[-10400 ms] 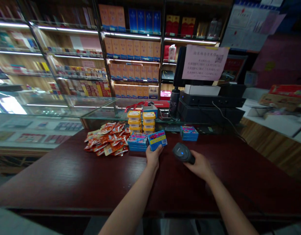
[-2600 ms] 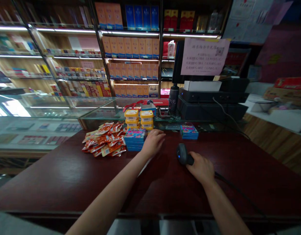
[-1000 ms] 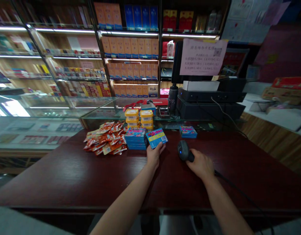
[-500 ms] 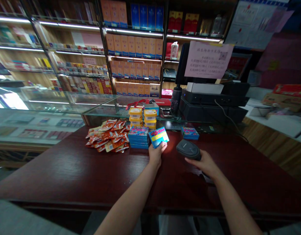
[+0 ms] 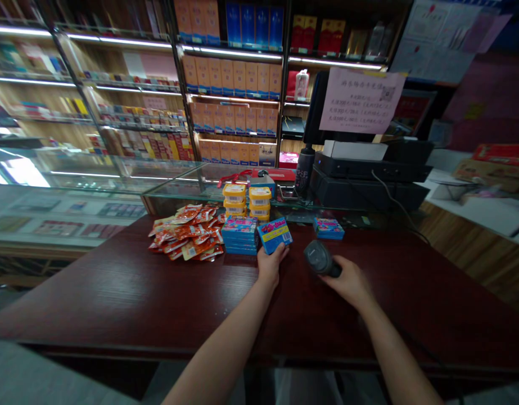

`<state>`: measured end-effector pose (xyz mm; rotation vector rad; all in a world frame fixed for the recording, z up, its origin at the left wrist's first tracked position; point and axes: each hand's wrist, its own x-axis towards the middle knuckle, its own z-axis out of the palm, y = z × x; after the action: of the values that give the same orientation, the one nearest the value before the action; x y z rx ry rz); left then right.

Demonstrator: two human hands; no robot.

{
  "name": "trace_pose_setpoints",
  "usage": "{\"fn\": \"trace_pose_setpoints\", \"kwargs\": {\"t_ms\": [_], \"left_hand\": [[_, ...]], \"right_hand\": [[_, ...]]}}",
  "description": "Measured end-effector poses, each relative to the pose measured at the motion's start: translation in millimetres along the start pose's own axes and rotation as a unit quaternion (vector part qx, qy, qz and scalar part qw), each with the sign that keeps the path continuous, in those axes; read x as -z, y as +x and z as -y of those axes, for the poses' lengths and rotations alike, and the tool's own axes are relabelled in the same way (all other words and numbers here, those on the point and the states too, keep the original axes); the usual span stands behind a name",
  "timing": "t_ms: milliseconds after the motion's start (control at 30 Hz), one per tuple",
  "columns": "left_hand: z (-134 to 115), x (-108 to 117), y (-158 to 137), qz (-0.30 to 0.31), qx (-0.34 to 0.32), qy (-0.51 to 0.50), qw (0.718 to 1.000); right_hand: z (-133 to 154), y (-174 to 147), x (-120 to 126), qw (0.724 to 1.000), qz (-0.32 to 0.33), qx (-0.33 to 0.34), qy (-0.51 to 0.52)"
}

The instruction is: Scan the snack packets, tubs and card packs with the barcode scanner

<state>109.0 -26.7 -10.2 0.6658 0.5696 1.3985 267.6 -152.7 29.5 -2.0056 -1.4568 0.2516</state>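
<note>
My left hand (image 5: 270, 263) is closed on a small blue box (image 5: 275, 235) with pink lettering, a yellow band and a barcode. Just left of it stands a stack of matching blue boxes (image 5: 239, 236). In my right hand (image 5: 351, 283) is a dark barcode scanner (image 5: 319, 259), its head a little to the right of the held box and its handle mostly covered by my fingers. Beyond the scanner lies a smaller pile of blue boxes (image 5: 328, 228). Yellow-lidded tubs (image 5: 259, 196) are stacked behind the large stack, and orange snack packets (image 5: 187, 233) lie heaped to its left.
The dark red wooden counter (image 5: 128, 304) runs under everything. At its back are a glass display case (image 5: 170, 188), a black bottle (image 5: 303, 169) and a monitor with a pink paper sign (image 5: 360, 101). Black machines (image 5: 369, 180) with a cable stand at the right.
The bright light on the blue box is gone, and its barcode now shows. The scanner has turned and shifted slightly left in my right hand. My left hand has hardly moved.
</note>
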Motion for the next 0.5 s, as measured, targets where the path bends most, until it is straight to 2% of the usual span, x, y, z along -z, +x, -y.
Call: {"fn": "trace_pose_setpoints", "kwargs": {"t_ms": [133, 300, 400, 500], "left_hand": [[0.2, -0.4, -0.2, 0.001, 0.001, 0.002, 1.000], [1.7, -0.2, -2.9, 0.004, -0.018, 0.048, 0.999], [-3.9, -3.6, -6.3, 0.016, -0.090, 0.170, 0.981], [-20.6, -12.9, -7.9, 0.041, -0.211, 0.301, 0.929]], "right_hand": [[5.6, -5.3, -7.7, 0.993, -0.023, -0.028, -0.116], [5.9, -8.6, -12.2, 0.983, -0.036, -0.009, -0.182], [1.7, -9.6, -12.1, 0.980, -0.042, 0.003, -0.193], [-2.5, -10.6, -12.2, 0.979, -0.047, 0.010, -0.199]]}}
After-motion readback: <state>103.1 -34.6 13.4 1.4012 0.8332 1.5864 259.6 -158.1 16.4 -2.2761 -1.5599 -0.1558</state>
